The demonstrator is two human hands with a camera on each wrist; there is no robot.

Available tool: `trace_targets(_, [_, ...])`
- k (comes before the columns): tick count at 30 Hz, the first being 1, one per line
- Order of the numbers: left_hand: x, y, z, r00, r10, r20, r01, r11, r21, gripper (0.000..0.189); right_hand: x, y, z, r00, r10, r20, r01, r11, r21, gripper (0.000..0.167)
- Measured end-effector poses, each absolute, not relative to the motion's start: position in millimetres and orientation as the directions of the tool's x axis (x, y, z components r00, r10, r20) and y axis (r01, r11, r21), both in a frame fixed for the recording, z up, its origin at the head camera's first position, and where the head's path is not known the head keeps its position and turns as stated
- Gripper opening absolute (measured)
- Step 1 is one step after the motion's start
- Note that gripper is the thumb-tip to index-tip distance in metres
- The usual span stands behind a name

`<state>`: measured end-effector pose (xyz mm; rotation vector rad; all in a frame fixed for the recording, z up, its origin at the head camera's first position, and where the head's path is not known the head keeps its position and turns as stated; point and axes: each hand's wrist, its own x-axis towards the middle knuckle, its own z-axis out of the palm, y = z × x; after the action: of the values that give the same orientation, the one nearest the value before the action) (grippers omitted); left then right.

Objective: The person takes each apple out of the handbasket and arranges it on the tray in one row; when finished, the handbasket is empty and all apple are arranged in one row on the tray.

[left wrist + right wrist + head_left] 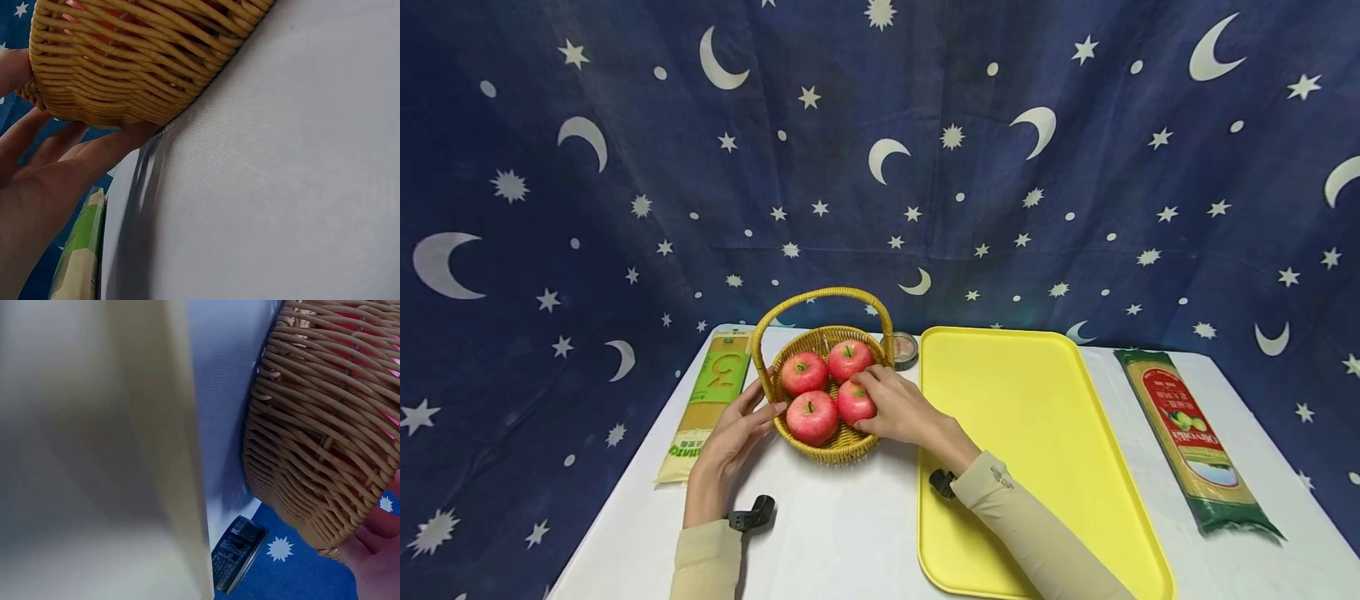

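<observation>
A yellow wicker basket [842, 452] with a tall arched handle stands on the white table, several red apples [812, 417] inside it. My left hand [735, 435] holds the basket's left side, thumb at the rim and fingers against the outer wall by the handle's foot. In the left wrist view those fingers [103, 150] lie along the weave. Reaching in over the right rim, my right hand [904, 408] grips the right front apple [854, 403], which sits among the others. The right wrist view shows only part of that hand [381, 562] beyond the basket wall [312, 437].
To the right lies a large yellow tray [1037, 417], under my right forearm. A green noodle packet [718, 379] is left of the basket, and a red-and-green noodle packet [1195, 442] is at the far right. Behind the basket's right side sits a small round tin [906, 350].
</observation>
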<state>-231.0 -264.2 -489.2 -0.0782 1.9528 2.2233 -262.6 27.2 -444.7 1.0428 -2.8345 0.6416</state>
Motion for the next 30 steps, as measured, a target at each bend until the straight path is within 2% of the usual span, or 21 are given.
trace_targets(6, [-233.3,-263.1,-487.4,-0.982,0.099,-0.159,-0.170,-0.113,0.979,0.079,-263.7,31.1,-446.2,-0.772,-0.578,0.264,-0.631,0.646,-0.429,0.064])
trace_targets(18, [-239.9,-261.0,-487.3,-0.982,0.117,-0.146,-0.158,-0.097,0.983,0.079,-251.5,43.6,-440.8,-0.803,-0.482,0.350,-0.569,0.448,-0.690,0.075])
trace_targets(22, [-239.4,-263.1,-485.6,-0.982,0.124,-0.141,-0.153,-0.096,0.984,0.079,-243.9,49.3,-436.2,-0.813,-0.463,0.354,-0.556,0.433,-0.710,0.081])
trace_targets(30, [-232.3,-266.1,-489.3,-0.982,0.122,-0.141,-0.154,-0.106,0.982,0.080,-228.5,67.2,-424.3,-0.818,-0.456,0.351,-0.544,0.411,-0.732,0.076])
